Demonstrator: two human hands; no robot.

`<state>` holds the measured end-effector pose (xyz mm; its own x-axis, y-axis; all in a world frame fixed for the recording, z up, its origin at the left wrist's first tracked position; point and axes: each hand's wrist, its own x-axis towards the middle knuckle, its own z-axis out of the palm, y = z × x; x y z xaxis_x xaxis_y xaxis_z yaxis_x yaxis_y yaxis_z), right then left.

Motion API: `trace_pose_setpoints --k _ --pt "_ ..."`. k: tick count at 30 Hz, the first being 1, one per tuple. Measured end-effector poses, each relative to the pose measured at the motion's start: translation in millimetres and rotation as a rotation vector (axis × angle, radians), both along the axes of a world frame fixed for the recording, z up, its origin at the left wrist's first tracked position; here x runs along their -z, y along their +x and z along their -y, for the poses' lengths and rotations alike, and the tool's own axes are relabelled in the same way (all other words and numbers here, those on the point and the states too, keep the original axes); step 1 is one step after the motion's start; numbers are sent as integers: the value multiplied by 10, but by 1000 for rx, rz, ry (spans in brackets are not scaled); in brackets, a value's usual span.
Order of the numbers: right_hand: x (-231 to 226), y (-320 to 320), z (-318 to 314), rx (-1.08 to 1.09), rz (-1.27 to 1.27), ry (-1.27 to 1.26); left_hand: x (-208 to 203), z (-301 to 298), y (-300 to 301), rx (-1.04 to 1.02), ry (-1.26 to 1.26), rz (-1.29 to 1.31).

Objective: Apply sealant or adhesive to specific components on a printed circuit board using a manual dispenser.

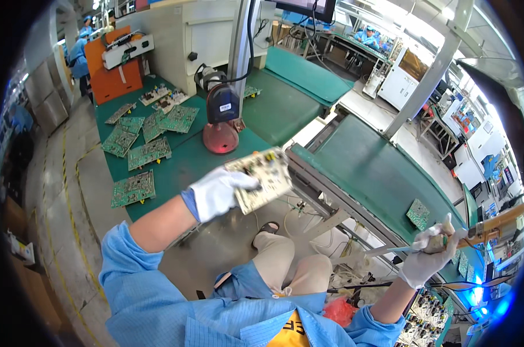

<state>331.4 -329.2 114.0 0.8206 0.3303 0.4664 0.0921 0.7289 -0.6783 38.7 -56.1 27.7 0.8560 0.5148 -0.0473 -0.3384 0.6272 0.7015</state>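
Note:
My left hand [216,194], in a white glove, grips a circuit board [268,184] by its left edge. The board is tilted, its pale side with components facing up, above the gap between bench and conveyor. Far to the right, my right hand [432,251], also gloved, is at the conveyor's near edge with its fingers curled. A small greenish bit shows between those fingers, too little to name. Just beyond that hand a green circuit board [418,214] lies on the conveyor belt [377,168].
Several green circuit boards [149,152] lie on the green bench [181,170] at left. A dark scanner-like device [222,104] hangs from a metal post over a red-lit round spot. An orange panel [114,75] stands behind. More boards [427,312] fill the lower right.

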Motion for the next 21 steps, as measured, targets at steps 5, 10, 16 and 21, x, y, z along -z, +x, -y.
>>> trace_pose_setpoints --k 5,10,16,21 --pt "1 -195 -112 67 134 -1 -148 640 525 307 38 -168" --pt "-92 -335 -73 -75 54 21 -116 998 971 487 503 -205" --pt "79 -167 -138 -21 91 87 103 1326 1361 486 -59 20" --pt "146 97 -33 -113 148 62 92 1500 1497 401 60 -46"
